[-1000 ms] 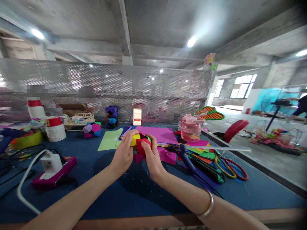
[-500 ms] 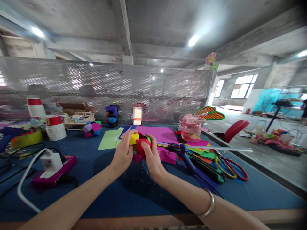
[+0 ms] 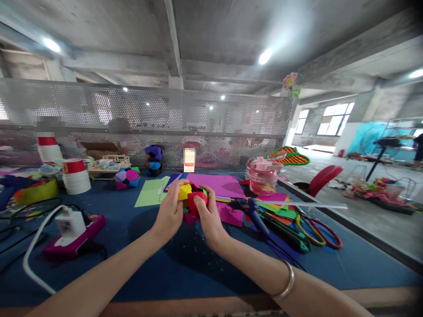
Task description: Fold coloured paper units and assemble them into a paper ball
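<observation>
Between my two hands, above the blue table, is a small faceted paper ball (image 3: 197,202) with yellow, red, green and magenta faces. My left hand (image 3: 171,210) grips its yellow side, fingers wrapped behind it. On the other side my right hand (image 3: 211,220) holds it with the thumb pressed on a red face. The fingertips behind the ball are hidden. Purple paper (image 3: 214,184) and light green paper (image 3: 147,193) lie just beyond it. To the right, a blue glue gun (image 3: 256,215) with a clear stick rests near my right hand.
Scissors (image 3: 320,231) and a green cutter (image 3: 287,233) lie right of the glue gun. A pink jar (image 3: 263,176) is behind them. A power strip (image 3: 74,237), paper cups (image 3: 76,177) and another faceted ball (image 3: 127,178) stand left. A phone (image 3: 189,160) leans at the back.
</observation>
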`<state>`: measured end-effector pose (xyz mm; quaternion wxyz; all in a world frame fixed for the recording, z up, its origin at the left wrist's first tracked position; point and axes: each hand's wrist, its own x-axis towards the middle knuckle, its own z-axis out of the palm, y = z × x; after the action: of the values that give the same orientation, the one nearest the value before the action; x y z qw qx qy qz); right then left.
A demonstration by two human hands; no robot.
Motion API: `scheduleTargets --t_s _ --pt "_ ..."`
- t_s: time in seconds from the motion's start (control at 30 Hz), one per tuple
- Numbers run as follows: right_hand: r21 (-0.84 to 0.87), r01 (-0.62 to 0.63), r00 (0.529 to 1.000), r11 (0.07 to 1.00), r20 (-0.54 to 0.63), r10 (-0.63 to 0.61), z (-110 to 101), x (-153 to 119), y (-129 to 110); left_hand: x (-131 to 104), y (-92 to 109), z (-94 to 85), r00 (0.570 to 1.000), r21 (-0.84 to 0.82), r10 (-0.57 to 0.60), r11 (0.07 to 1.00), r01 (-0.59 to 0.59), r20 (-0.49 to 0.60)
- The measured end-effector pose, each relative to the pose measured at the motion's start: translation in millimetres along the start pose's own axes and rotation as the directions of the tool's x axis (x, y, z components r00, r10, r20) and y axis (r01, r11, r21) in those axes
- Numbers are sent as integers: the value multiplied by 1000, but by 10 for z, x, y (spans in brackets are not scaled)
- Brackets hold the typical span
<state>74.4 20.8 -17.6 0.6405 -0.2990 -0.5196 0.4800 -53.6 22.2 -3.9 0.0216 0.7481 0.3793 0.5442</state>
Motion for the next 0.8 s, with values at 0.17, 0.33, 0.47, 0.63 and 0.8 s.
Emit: scheduleTargets --t_s 0.17,0.33,0.47,0.63,0.8 --pt "7 -10 1000 1000 2 10 -2 -2 13 -7 4 5 1000 -7 -16 1000 16 -10" --pt "0 11 1000 1000 9 -11 7 -7 2 -17 9 7 1000 -9 -16 1000 16 -2" --pt "-11 7 1000 1000 -17 -7 7 -6 -9 -20 19 10 1000 8 5 1000 -5 12" --pt "-2 -5 1000 1000 10 5 -12 -1 18 -10 27 3 998 53 33 998 -36 49" --pt "8 25 999 1000 33 -25 -27 -9 22 -10 29 -4 997 48 47 998 -50 64"
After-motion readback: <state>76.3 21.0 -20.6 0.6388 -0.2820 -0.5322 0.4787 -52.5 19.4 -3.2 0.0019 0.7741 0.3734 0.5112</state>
